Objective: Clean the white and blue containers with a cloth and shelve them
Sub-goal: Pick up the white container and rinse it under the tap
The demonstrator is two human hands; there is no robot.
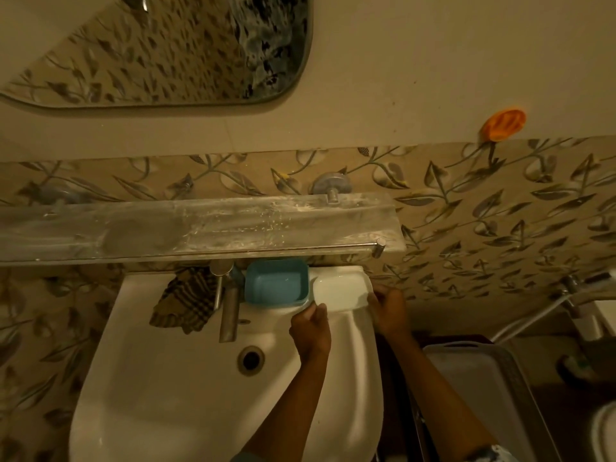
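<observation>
A white container [340, 291] rests on the back right rim of the washbasin [173, 388]. A blue container [276, 283] stands right beside it on the left, touching it. My left hand [311, 328] grips the white container's front left corner. Its right edge is held by my right hand [388, 310]. A checked cloth [188, 303] lies crumpled on the basin's back rim, left of the metal tap [230, 305]. Above the basin runs a dusty glass shelf [200, 225] with a metal rail along its front.
A mirror [160, 48] hangs on the wall above the shelf. An orange holder [503, 125] sticks to the wall at the upper right. A grey plastic crate [483, 395] stands right of the basin, below a hose fitting [573, 288]. The basin drain [251, 360] lies open.
</observation>
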